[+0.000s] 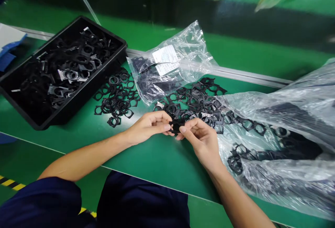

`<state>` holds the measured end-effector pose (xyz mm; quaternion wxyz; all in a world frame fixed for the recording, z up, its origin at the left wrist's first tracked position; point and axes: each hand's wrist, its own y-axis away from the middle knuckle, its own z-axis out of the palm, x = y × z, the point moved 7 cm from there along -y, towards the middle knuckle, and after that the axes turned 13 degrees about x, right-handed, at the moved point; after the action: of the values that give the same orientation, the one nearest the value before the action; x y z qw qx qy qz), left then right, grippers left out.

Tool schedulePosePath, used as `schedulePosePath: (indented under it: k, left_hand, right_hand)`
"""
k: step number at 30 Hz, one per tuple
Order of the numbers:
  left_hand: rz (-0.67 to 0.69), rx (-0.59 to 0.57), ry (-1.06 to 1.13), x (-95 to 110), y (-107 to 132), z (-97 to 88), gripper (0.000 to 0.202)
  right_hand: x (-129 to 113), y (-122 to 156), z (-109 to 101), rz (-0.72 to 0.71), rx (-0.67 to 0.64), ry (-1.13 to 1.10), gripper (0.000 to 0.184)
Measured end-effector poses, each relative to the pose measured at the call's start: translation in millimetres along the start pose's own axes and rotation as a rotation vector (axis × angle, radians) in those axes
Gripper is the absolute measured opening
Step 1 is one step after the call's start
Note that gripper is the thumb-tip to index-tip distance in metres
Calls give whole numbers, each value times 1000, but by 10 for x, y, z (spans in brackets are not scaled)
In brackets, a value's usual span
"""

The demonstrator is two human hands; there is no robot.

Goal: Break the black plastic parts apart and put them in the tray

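Between my two hands is a small black plastic ring-shaped part (176, 127) with a round opening, held just above the green table (154, 158). My left hand (154, 125) pinches its left side between thumb and fingers. On the other side, the thumb and fingers of my right hand (200, 135) close on its right end. Loose black ring parts (193, 100) lie in a heap right behind my hands, some with silvery faces. Another cluster of the same parts (117, 93) spreads to the left of my left hand.
A black bin (89, 88) full of similar parts stands at the left. Behind the heap lies a clear plastic bag (193, 53) with a white label (165, 60). A large open plastic bag (288, 179) spilling parts covers the right side. A metal rail (243, 75) edges the table's back.
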<state>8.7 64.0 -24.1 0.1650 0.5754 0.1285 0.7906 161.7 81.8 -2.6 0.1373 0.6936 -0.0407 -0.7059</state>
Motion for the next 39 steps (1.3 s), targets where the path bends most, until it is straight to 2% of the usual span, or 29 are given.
schedulePosePath:
  k: [7, 13, 16, 21, 24, 27, 29, 32, 39]
  left_hand:
    - [104, 101, -91, 92, 36, 4, 31]
    - [193, 201, -205, 99, 44, -64, 24]
    - [231, 181, -260, 125, 47, -60, 23]
    - [308, 106, -336, 188, 82, 1, 20]
    - [244, 104, -328, 141, 70, 0, 16]
    - [162, 130, -188, 100, 33, -34, 18]
    - [129, 138, -83, 90, 13, -51, 23]
    - [103, 121, -24, 81, 8, -49, 27]
    - [141, 61, -101, 92, 44, -18, 28]
  right_hand:
    - [-26, 33, 5, -46, 14, 82, 27]
    - [-97, 49, -31, -207, 96, 192, 15]
    - [-117, 54, -30, -269, 102, 236, 11]
    - [-156, 83, 27, -378, 29, 329, 8]
    - [-133, 75, -3, -317, 60, 257, 6]
    - [-90, 63, -9, -248, 58, 186, 24]
    - [-66, 59, 13, -236, 26, 189, 23]
    - [-64, 55, 23, -275, 12, 224, 12]
    - [-153, 84, 13, -363, 33, 311, 11]
